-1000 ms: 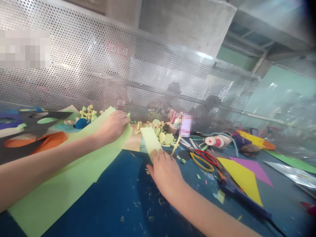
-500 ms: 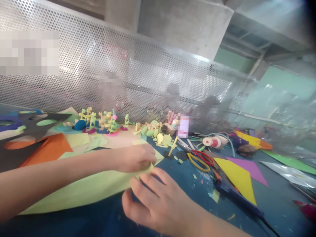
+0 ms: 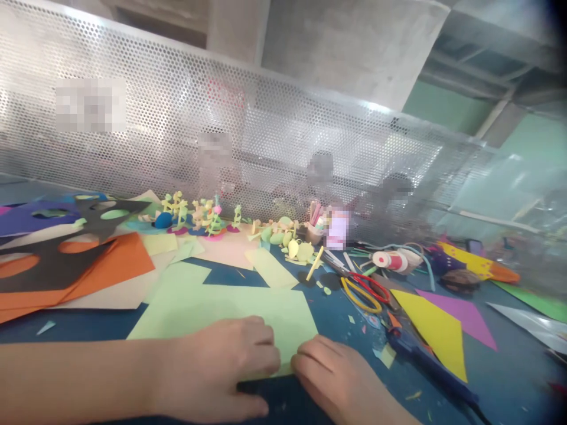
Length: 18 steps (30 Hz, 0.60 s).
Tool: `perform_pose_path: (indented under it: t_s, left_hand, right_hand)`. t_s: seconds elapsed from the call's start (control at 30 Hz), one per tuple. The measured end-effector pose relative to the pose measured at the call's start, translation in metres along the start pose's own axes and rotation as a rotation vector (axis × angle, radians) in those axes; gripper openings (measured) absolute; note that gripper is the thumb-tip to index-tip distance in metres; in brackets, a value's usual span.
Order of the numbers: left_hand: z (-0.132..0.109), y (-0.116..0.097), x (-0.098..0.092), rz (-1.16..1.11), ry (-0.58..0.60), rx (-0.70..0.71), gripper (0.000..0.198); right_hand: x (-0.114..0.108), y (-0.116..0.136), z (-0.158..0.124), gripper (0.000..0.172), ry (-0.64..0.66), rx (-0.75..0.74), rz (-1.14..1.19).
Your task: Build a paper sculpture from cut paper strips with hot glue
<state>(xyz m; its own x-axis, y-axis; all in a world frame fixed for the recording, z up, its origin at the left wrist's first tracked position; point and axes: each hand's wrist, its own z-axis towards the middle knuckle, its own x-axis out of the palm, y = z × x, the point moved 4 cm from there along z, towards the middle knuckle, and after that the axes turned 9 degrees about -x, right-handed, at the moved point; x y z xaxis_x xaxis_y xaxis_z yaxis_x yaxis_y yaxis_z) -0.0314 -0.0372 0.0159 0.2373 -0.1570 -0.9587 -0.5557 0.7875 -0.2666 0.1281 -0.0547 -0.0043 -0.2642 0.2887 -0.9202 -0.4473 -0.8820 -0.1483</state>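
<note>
A light green paper sheet lies folded over on the blue table in front of me. My left hand presses on its near edge with fingers curled and held together. My right hand rests just to the right, fingertips touching the sheet's near right corner. Whether either hand pinches the paper is unclear. A smaller green strip lies beyond the sheet.
Orange and black papers lie at left. Scissors with red and yellow handles, a yellow sheet, a purple sheet, a blue glue gun and a tape roll lie at right. Small paper figures stand before the perforated metal screen.
The green sheet was folded toward me and now lies flat. Both hands came down to its near edge, close to my body.
</note>
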Motion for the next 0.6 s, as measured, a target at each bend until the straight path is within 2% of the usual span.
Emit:
perform_pose_path:
  t_s: [0.1,0.2,0.33,0.47,0.6]
  left_hand:
    - [-0.009,-0.002,0.006,0.041,0.005,0.014,0.005]
    - [-0.016,0.001,0.009,0.013,-0.014,-0.017,0.015]
    - [-0.025,0.011,0.009,-0.143,-0.030,-0.128,0.018]
    - [-0.027,0.022,0.007,-0.345,-0.014,-0.248,0.016]
    - [-0.025,0.031,0.008,-0.402,0.057,-0.402,0.015]
  right_hand:
    - [0.001,-0.005,-0.006,0.014,0.054,0.060,0.171]
    - [0.000,-0.005,-0.008,0.013,0.068,0.070,0.281]
    - [-0.005,-0.007,-0.008,0.013,0.061,0.137,0.425]
    - [-0.008,-0.016,-0.013,0.009,0.093,0.369,0.596]
    - [-0.005,-0.022,-0.019,0.010,0.126,0.591,0.659]
